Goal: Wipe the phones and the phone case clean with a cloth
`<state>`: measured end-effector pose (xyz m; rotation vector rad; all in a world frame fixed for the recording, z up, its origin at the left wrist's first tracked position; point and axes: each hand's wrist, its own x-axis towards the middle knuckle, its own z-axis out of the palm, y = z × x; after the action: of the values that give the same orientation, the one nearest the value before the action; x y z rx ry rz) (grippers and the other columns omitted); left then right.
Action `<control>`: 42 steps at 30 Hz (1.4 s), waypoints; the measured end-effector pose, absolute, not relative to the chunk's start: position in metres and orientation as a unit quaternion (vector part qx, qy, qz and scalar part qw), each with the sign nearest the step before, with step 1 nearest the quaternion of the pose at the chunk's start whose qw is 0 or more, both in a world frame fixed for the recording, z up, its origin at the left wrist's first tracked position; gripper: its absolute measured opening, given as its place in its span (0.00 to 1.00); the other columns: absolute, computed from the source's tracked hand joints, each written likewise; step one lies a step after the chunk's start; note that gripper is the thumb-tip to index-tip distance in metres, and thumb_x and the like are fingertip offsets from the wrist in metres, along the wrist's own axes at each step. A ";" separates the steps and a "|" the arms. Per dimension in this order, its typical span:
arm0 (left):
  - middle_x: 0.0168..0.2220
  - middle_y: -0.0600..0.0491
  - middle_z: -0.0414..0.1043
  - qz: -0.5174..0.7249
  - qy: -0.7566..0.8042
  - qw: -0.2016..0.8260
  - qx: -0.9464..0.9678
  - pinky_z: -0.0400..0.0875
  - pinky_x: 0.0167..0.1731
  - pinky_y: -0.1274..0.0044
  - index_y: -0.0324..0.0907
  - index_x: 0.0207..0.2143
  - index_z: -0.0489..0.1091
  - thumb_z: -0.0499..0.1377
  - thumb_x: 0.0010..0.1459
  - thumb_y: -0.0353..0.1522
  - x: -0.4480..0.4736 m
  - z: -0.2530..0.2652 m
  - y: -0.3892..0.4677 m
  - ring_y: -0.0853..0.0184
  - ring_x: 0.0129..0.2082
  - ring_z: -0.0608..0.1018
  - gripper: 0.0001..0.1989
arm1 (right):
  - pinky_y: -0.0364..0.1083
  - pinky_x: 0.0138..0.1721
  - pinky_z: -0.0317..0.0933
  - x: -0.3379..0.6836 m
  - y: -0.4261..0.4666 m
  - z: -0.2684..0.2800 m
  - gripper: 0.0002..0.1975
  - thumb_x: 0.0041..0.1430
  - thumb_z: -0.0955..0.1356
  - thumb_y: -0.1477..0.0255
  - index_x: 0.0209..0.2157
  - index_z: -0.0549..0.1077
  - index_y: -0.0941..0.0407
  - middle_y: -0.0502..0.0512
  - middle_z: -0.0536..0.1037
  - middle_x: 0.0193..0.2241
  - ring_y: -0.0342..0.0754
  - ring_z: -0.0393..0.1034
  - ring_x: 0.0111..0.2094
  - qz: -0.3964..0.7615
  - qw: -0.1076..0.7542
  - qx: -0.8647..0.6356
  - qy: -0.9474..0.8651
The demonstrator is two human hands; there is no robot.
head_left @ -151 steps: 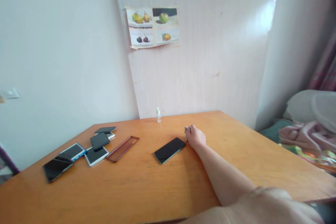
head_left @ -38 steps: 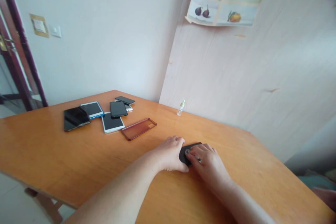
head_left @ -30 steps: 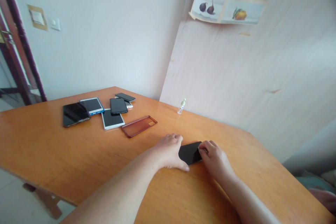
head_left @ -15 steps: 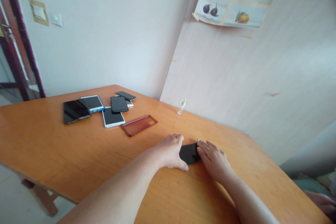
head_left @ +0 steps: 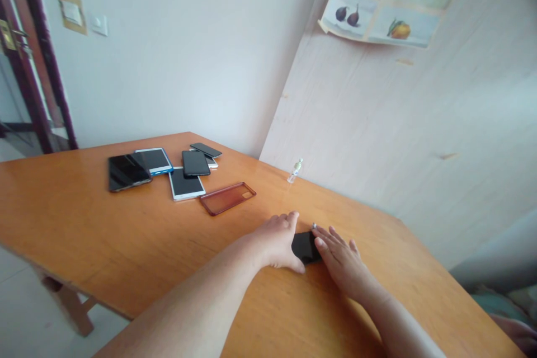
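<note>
A black smartphone [head_left: 305, 247] lies on the wooden table in front of me, dark screen up. My left hand [head_left: 282, 241] grips its left end, thumb along the near edge and fingers at the far edge. My right hand [head_left: 342, 260] presses down over the right end of the screen, fingers stretched toward the far side. From under its fingertips peeks a small white bit [head_left: 314, 226], too covered to identify. An empty reddish-brown phone case [head_left: 229, 199] rests beyond my left hand, to the left.
Several devices cluster at the table's far left: a black tablet [head_left: 129, 172], a blue-edged white device [head_left: 156, 160], a white one [head_left: 187, 185] and a black phone [head_left: 195, 163] overlapping it. A small clear bottle [head_left: 295, 170] stands near the back edge, by the leaning board [head_left: 356, 140].
The view has shifted slightly, so the table's things appear further right. My right hand has slid a little left over the screen. My left hand keeps its grip on the phone.
</note>
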<state>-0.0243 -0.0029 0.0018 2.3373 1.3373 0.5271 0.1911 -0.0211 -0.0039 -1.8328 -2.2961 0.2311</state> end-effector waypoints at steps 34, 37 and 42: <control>0.55 0.40 0.66 0.189 0.485 0.179 0.835 0.66 0.50 0.65 0.41 0.56 0.57 0.68 0.32 0.52 -0.027 0.003 0.001 0.48 0.54 0.70 0.50 | 0.75 0.60 0.29 0.190 -0.024 -0.001 0.30 0.67 0.50 0.51 0.66 0.53 0.46 0.53 0.50 0.67 0.59 0.35 0.68 0.077 0.047 -0.635 -0.767; 0.51 0.41 0.68 0.181 0.486 0.169 0.838 0.67 0.47 0.66 0.42 0.50 0.62 0.68 0.33 0.53 -0.027 0.006 -0.001 0.49 0.51 0.71 0.44 | 0.75 0.59 0.31 0.206 -0.014 -0.008 0.31 0.67 0.50 0.53 0.66 0.53 0.50 0.57 0.52 0.67 0.59 0.37 0.68 0.045 0.039 -0.679 -0.732; 0.46 0.44 0.70 0.186 0.484 0.158 0.840 0.69 0.41 0.69 0.43 0.43 0.65 0.67 0.34 0.53 -0.027 0.006 0.000 0.51 0.47 0.73 0.36 | 0.66 0.64 0.32 0.181 -0.038 0.005 0.30 0.68 0.52 0.54 0.67 0.51 0.52 0.56 0.48 0.68 0.54 0.36 0.68 0.079 0.046 -0.572 -0.815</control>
<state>-0.0273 0.0001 0.0062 2.4026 1.3840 0.5330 0.1808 -0.0384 0.0047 -1.7457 -2.4877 0.2416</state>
